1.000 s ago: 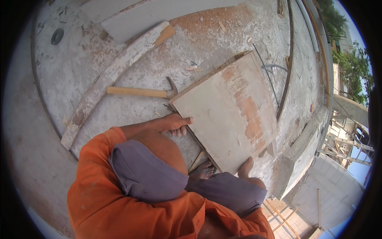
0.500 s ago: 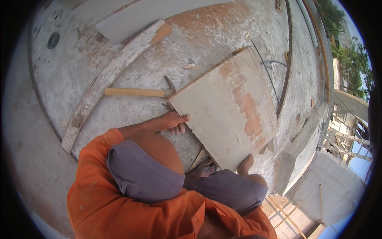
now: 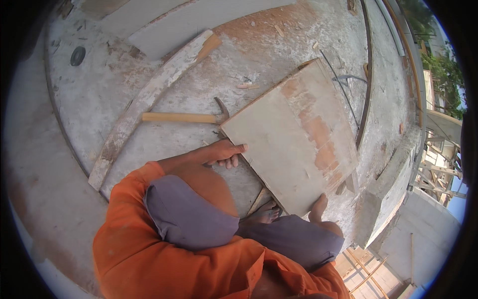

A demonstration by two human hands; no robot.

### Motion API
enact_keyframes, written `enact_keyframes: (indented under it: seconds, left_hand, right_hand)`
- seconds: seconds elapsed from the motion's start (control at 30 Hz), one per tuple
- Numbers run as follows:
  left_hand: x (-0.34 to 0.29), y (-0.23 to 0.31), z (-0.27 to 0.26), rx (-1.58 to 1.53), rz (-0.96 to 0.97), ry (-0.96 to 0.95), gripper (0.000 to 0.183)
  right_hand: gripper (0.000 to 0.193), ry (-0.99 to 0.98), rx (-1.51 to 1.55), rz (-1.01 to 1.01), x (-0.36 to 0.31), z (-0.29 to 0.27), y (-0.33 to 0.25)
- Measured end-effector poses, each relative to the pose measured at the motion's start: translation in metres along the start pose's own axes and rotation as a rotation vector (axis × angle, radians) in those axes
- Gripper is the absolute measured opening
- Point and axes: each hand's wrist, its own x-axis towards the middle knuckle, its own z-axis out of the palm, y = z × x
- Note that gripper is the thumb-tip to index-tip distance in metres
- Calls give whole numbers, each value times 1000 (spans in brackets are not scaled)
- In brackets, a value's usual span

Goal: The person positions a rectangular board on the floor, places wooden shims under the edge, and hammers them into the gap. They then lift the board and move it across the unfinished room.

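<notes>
A pale rectangular wooden panel [image 3: 284,124], patched with reddish-brown stains, is tilted in front of my knees. My left hand [image 3: 226,152] is closed on its left edge, thumb on top and fingers curled below. At its near right corner my right hand [image 3: 317,208] shows only in part beside my knee. A thumb-like digit lies on the panel there, and the other fingers are hidden. A claw hammer [image 3: 181,117] with a yellow wooden handle lies on the floor, its head close to the panel's left corner. My bare foot [image 3: 267,213] is beside the panel's near edge.
A long, whitish-stained plank [image 3: 144,102] lies left of the hammer. A black ring [image 3: 77,56] is on the concrete floor farther left. Beyond the panel are a thin dark rod [image 3: 340,88] and scraps of wood. A concrete ledge [image 3: 393,184] runs along the right.
The whole scene has slid slightly to the right in the picture. Both hands stay at the same places on the panel, and the hammer lies unmoved on the floor.
</notes>
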Motion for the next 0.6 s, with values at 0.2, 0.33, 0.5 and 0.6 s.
enact_keyframes:
  seconds: [0.2,0.33,0.5,0.6]
  left_hand:
    - [-1,-6,-12,120,-81,-122,52]
    - [-23,2,-15,264,40,-74,43]
    - [-47,34,-34,544,190,176,35]
    - [-54,36,-52,608,351,675,29]
  right_hand:
    - [54,-43,31,4,-5,4,-2]
    - [53,-45,18,11,-11,13,-15]
    - [53,-148,116,33,-4,4,-12]
    - [59,-245,112,101,-12,2,-18]
